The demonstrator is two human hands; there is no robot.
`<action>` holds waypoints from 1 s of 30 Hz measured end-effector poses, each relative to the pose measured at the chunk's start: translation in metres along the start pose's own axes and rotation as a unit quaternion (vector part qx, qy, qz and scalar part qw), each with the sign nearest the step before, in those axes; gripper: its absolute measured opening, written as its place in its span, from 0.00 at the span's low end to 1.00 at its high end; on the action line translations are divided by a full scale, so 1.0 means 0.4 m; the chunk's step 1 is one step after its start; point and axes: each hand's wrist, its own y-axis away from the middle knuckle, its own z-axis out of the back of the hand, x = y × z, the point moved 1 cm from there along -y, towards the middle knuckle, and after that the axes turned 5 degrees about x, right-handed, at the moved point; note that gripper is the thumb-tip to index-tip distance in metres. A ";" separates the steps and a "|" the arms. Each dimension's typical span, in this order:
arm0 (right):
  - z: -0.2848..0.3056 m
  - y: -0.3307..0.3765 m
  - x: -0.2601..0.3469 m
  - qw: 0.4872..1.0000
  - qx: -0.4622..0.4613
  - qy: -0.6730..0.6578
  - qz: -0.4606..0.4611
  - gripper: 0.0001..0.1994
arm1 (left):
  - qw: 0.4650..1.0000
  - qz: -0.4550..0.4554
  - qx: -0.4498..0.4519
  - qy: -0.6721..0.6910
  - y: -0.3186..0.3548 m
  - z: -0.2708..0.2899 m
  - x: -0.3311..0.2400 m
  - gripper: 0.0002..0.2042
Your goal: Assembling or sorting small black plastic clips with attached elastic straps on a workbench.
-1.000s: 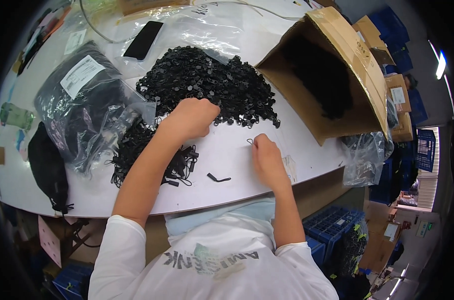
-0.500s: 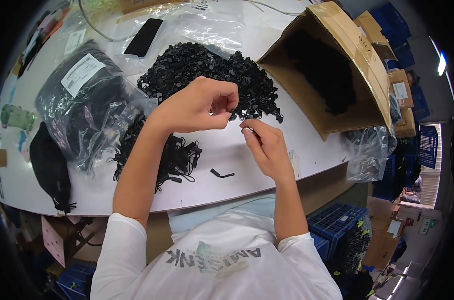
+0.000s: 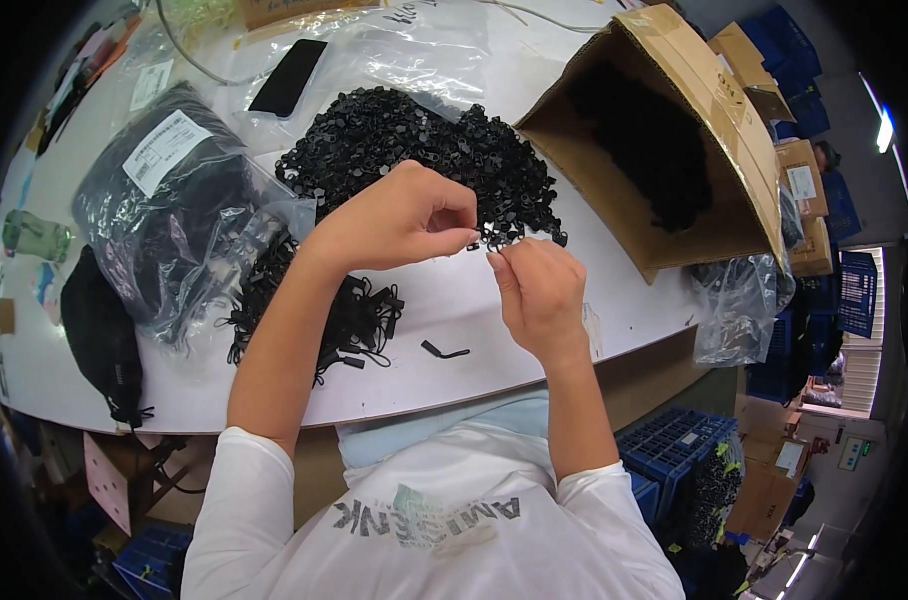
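Observation:
Just in front of a heap of small black plastic pieces [image 3: 414,130], both my hands are closed with their fingertips close together. My left hand [image 3: 399,222] pinches a small black plastic piece [image 3: 475,243] between thumb and forefinger. My right hand [image 3: 546,295] is curled with thumb against forefinger; what it grips is hidden by the fingers. Nearer me on the white table lies a single black cord pull [image 3: 444,350] with a loop. A tangled pile of black cord pulls [image 3: 359,320] lies beside and partly behind my left forearm.
An open cardboard box [image 3: 594,200] on its side, with black contents, stands at the right. At the left are a clear bag of black goods [image 3: 189,240] and a black pouch [image 3: 102,335]. A dark flat rectangle [image 3: 289,78] lies at the back; blue crates [image 3: 679,440] stand below the table.
My right hand has turned knuckles-up and its fingers have closed further. My left hand has dipped slightly, and its thumb and forefinger have come together in a pinch.

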 end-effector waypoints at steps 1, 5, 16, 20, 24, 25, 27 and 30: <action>-0.003 -0.002 -0.002 1.000 -0.001 0.008 0.017 0.05 | 1.000 0.001 0.000 0.000 -0.001 -0.004 0.000 0.05; -0.020 -0.010 0.000 0.999 -0.045 0.004 0.009 0.06 | 0.999 -0.008 -0.043 0.000 -0.007 -0.010 -0.006 0.06; -0.026 -0.015 0.002 0.990 -0.099 0.089 0.043 0.03 | 0.992 0.092 -0.069 0.048 -0.011 -0.006 -0.015 0.05; -0.027 -0.027 0.009 0.987 -0.089 0.121 0.052 0.04 | 0.994 0.059 -0.076 0.053 -0.010 -0.012 -0.008 0.05; -0.026 -0.025 0.016 0.988 -0.060 0.140 0.033 0.05 | 0.996 0.014 -0.079 0.033 -0.010 -0.018 -0.012 0.05; -0.025 -0.025 0.019 0.987 -0.055 0.147 0.023 0.06 | 0.996 0.015 -0.079 0.034 -0.011 -0.018 -0.011 0.05; -0.020 -0.028 0.024 0.987 -0.050 0.155 0.013 0.07 | 0.995 -0.003 -0.091 -0.026 -0.014 -0.017 -0.013 0.04; -0.018 -0.031 0.029 0.983 -0.052 0.178 0.017 0.04 | 0.994 -0.006 -0.111 -0.016 -0.015 -0.020 -0.013 0.04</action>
